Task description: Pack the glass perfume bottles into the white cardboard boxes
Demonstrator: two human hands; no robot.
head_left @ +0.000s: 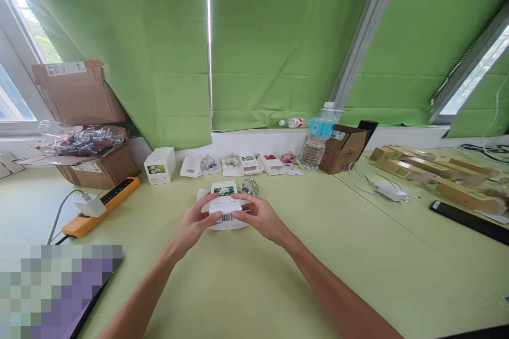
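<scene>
Between my two hands is a small white carton with a picture of a white flower and a barcode on its end. My left hand grips its left side, thumb near the barcode. On the other side, my right hand has its fingers and thumb closed on the right edge. White paper lies on the table under the carton. Just behind my right hand stands a small round glass bottle. A row of white cartons stands farther back on the left.
Along the wall lie opened cartons with round glass bottles, including a pink one. A water bottle stands by a brown box. An orange power strip and a cardboard box are left; long packages lie right.
</scene>
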